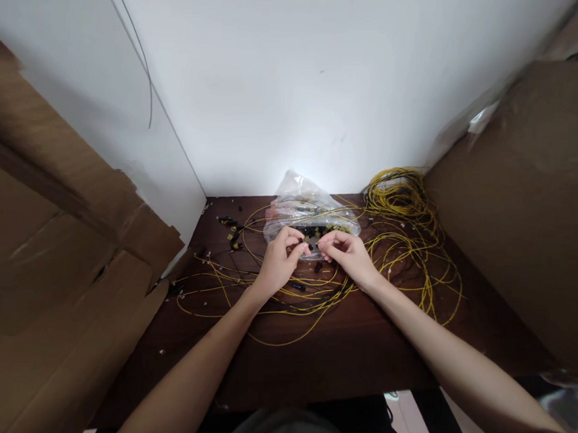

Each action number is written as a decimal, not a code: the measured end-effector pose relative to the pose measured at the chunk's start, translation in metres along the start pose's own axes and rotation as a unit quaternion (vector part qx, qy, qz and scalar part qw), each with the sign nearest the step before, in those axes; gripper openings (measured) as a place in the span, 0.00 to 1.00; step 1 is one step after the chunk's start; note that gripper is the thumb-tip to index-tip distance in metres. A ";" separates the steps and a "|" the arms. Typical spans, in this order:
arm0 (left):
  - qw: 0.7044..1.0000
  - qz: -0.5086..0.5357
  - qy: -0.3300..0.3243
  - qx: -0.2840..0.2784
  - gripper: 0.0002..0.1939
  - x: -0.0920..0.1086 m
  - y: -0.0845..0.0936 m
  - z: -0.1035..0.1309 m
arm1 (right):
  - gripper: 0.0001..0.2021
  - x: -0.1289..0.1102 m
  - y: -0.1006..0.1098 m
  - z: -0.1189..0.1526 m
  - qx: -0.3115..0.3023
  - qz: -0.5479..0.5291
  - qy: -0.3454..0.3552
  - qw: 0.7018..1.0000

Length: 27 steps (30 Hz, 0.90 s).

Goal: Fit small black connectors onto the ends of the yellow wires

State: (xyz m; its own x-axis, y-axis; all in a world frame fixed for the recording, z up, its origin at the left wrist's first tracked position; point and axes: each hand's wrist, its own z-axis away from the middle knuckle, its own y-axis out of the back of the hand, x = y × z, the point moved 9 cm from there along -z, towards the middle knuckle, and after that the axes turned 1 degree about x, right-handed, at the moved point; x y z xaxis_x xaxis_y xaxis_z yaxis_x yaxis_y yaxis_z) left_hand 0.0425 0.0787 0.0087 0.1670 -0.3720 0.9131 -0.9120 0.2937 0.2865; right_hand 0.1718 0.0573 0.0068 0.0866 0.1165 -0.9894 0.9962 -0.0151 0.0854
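Both hands meet over the front of a clear plastic bag [298, 191] that holds small black and yellow parts [325, 230]. Thumb and fingers of my left hand [284, 252] are pinched on a small dark piece. Just to its right, my right hand [348, 254] has its fingertips pressed together; whatever they hold is too small to name. A narrow gap separates the two hands. Yellow wires [308, 302] run in loops beneath and in front of them. A black connector [298, 286] lies between the wrists.
Coiled yellow wire [398, 194] is heaped at the back right of the dark brown table [349, 357]. More black and yellow connectors [234, 233] lie at the left. Cardboard [60, 281] stands on the left and a brown panel [519, 211] on the right, before a white wall [297, 80].
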 end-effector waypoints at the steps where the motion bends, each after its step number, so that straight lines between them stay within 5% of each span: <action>1: 1.000 0.004 0.006 0.010 0.08 -0.001 0.002 0.000 | 0.11 0.000 0.000 0.000 0.001 -0.006 -0.003 1.000; 27: 0.998 0.020 0.050 -0.012 0.13 -0.002 0.003 -0.004 | 0.12 0.006 -0.006 -0.006 -0.028 0.003 0.012 1.000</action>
State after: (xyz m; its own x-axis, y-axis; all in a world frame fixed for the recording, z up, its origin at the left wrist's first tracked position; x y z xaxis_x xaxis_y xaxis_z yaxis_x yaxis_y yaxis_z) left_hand 0.0410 0.0836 0.0088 0.1678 -0.2694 0.9483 -0.9096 0.3285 0.2543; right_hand 0.1659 0.0640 0.0009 0.0911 0.1400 -0.9860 0.9944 0.0407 0.0977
